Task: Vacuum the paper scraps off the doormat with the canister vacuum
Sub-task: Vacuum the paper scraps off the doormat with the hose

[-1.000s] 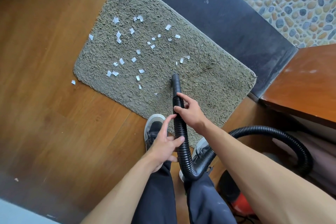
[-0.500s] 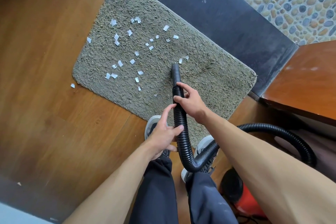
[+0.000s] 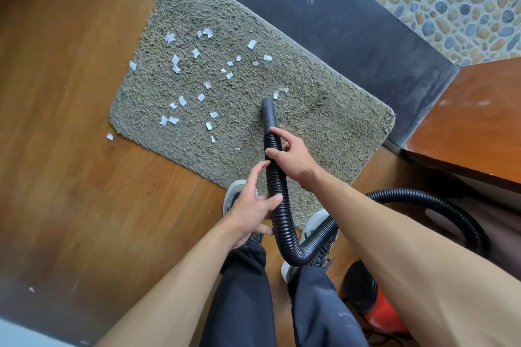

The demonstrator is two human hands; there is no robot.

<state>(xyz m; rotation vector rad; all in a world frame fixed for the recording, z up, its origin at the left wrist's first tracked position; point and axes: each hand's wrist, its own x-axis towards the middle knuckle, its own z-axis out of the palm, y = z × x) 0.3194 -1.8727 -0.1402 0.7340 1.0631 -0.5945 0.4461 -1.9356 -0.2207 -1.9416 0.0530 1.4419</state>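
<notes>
My right hand (image 3: 293,159) is wrapped round the black ribbed hose (image 3: 277,197) just behind its smooth nozzle (image 3: 268,115), fingers curled over the top. My left hand (image 3: 253,208) sits lower on the same hose, nearer my body, thumb & fingers loosely closed round it, index finger stretched up along the ribs twd my right hand. Nozzle tip is just ahead of my right hand, down on the grey doormat (image 3: 338,121), w/ two paper scraps (image 3: 197,79) right at its mouth. Most scraps lie ahead & to the left of both hands, spread over the mat; one sits off the mat on the wood floor (image 3: 70,149), far left. Below my left hand the hose loops over my shoes (image 3: 315,227), then runs right, behind my right forearm. Red canister (image 3: 380,315) is behind my right arm, near my right leg.
</notes>
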